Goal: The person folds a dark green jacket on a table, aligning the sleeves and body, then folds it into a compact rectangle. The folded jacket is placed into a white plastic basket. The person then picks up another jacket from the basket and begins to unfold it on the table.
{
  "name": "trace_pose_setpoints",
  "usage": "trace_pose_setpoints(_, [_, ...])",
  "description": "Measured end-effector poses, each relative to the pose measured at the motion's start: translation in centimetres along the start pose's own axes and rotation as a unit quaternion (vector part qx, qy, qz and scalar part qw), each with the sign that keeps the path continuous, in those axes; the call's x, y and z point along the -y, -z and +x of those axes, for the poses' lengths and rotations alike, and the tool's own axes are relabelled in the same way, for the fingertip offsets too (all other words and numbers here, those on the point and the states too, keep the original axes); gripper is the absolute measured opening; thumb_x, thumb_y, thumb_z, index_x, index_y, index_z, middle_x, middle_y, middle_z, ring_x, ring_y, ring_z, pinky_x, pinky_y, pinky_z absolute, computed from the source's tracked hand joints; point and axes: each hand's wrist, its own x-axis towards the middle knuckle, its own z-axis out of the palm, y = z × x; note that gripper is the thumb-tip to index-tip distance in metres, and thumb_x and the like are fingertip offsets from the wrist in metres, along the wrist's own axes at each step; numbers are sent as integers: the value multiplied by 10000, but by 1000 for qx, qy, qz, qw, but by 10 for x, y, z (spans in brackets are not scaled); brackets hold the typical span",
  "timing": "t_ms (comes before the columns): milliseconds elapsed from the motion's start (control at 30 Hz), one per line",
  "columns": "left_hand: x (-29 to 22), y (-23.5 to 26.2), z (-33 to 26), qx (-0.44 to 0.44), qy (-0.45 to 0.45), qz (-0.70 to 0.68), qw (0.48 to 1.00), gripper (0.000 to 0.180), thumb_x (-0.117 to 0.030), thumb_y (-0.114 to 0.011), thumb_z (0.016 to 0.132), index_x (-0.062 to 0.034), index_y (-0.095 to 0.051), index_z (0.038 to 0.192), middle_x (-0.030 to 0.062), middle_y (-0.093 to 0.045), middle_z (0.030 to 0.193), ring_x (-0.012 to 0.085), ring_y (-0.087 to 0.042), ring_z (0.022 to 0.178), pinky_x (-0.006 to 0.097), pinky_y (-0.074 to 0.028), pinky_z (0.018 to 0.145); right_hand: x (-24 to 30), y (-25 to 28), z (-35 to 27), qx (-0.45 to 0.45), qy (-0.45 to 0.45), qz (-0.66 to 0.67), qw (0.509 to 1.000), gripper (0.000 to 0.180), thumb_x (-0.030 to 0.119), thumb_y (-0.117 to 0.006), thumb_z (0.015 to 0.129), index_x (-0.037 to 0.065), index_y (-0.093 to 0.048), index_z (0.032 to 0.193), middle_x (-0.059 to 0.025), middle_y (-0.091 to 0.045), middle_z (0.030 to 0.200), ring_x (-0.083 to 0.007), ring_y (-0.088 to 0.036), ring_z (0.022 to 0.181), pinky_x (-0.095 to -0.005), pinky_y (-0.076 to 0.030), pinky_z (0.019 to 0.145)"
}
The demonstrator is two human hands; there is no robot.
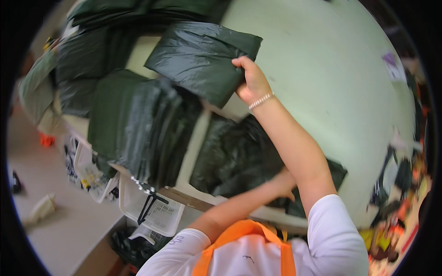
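My right hand [251,83] is closed on the near right corner of a folded, glossy dark green plastic bag [202,55], thumb on top. The bag is held above the pale table, its left side close to a thick stack of similar folded bags [133,124]. Crossing beneath my right forearm, my left hand [282,184] lies over a loose, crumpled dark plastic bag [230,152] near the table edge. Its fingers are blurred and partly hidden. Another dark folded piece [338,172] shows to the right of my right forearm.
More dark bag piles [78,69] cover the table's far left. The pale green tabletop [322,69] stretches to the right. White plastic baskets [175,216] hang or stand below the near edge. A person's sleeve [39,83] is at the far left. Blurred clutter [396,184] lines the right side.
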Motion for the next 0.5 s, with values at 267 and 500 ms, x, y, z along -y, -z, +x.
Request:
trace_pose_setpoints(267, [-7,4,-1,-43,60,-104,992,650,-414,-559,851,-89,-370,1381,142,-364,1420,294,-298,1335,403,-205,1115,82,219,-345,-164,126,63,976,575,104,-476,664,-27,-515,1222,-185,-584,1186,-343,-564,1075,-456,-432,980])
trace_pose_setpoints(500, [-25,1,8,72,17,427,901,650,-439,-461,857,-189,-314,1439,158,-243,1493,285,-165,1410,526,-132,1111,134,340,-428,-280,52,-304,909,318,61,-595,845,-45,-515,1135,-129,-614,1085,-188,-590,972,-305,-465,873])
